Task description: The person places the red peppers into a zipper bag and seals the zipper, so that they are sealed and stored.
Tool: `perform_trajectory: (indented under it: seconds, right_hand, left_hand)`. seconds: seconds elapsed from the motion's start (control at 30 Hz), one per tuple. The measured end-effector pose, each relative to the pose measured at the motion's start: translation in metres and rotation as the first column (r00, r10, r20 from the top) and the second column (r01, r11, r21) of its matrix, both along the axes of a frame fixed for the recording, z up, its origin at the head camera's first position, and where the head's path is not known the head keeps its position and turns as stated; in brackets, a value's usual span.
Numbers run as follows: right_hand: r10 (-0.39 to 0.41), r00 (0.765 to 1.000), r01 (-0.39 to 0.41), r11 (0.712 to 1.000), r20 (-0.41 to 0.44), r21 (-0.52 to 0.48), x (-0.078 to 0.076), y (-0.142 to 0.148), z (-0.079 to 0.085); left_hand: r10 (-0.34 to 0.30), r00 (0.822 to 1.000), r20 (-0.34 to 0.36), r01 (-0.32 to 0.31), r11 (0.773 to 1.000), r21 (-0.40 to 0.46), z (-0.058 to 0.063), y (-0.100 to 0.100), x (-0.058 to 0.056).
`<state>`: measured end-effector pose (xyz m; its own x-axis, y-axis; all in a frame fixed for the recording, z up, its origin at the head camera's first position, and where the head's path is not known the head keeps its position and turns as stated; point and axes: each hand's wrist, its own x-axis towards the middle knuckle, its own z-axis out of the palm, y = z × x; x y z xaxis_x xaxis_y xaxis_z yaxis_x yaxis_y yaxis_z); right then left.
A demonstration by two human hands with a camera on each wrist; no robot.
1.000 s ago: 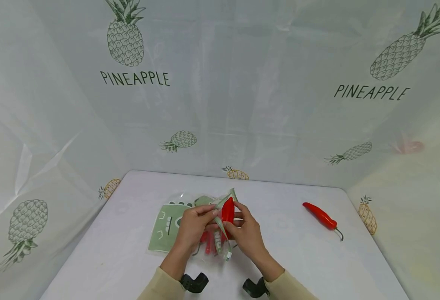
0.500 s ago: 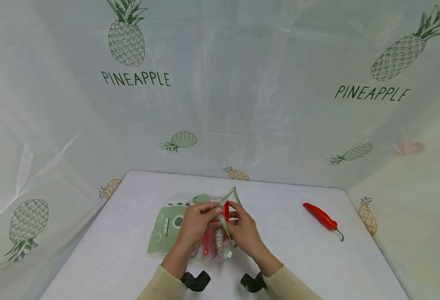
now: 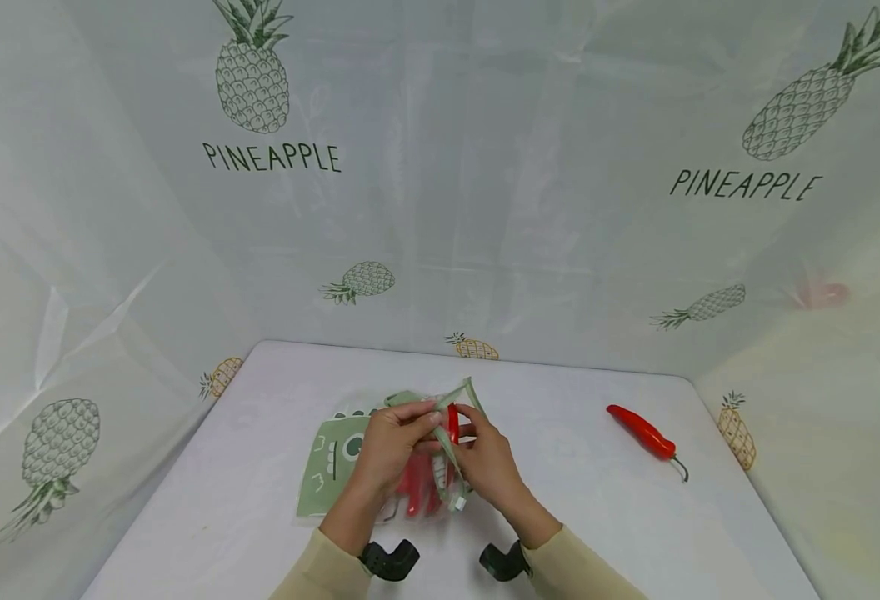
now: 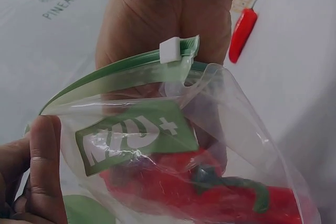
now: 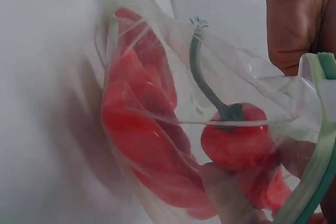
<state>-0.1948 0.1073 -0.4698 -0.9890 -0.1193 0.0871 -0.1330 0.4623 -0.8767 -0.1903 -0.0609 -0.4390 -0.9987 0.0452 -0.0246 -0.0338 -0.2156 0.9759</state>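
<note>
A clear zip bag [image 3: 327,467] with a green cartoon-face print lies on the table, several red chili peppers [image 3: 413,483] showing through it. My left hand [image 3: 395,437] pinches the green zip edge of its mouth. White at one end of that edge is the slider [image 4: 169,51]. At the mouth, my right hand [image 3: 488,458] grips a red chili pepper [image 3: 452,423], partly covered by the zip edge. Through the plastic in the right wrist view, fingers [image 5: 226,192] press against a chili with a curled green stem [image 5: 202,72].
Another red chili pepper [image 3: 642,432] lies loose on the right side of the white table [image 3: 560,517]. Behind the table and at both sides hangs a pale curtain [image 3: 485,183] printed with pineapples. Each wrist wears a black camera mount [image 3: 391,561].
The chili in my right hand has shifted left into the bag's mouth, so less of it shows. My left hand keeps its place on the zip edge.
</note>
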Motion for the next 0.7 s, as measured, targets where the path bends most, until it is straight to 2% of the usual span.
perform_trajectory:
  seconds: [0.23, 0.43, 0.7]
  right_hand:
    - [0.032, 0.999, -0.03, 0.998, 0.039, -0.054, 0.0027, 0.0001, -0.0001]
    - [0.085, 0.995, -0.082, 0.995, 0.048, -0.057, 0.0039, -0.0012, -0.0008]
    - [0.063, 0.997, -0.065, 0.997, -0.044, -0.041, 0.0062, 0.0027, -0.0012]
  left_hand:
    - [0.014, 1.0, 0.015, -0.015, 0.998, 0.055, -0.0007, -0.0025, -0.0024]
    - [0.007, 1.0, 0.014, -0.008, 0.998, 0.064, -0.0017, -0.0044, -0.003]
    - [0.013, 1.0, 0.015, -0.013, 0.999, 0.053, -0.006, -0.0063, -0.002]
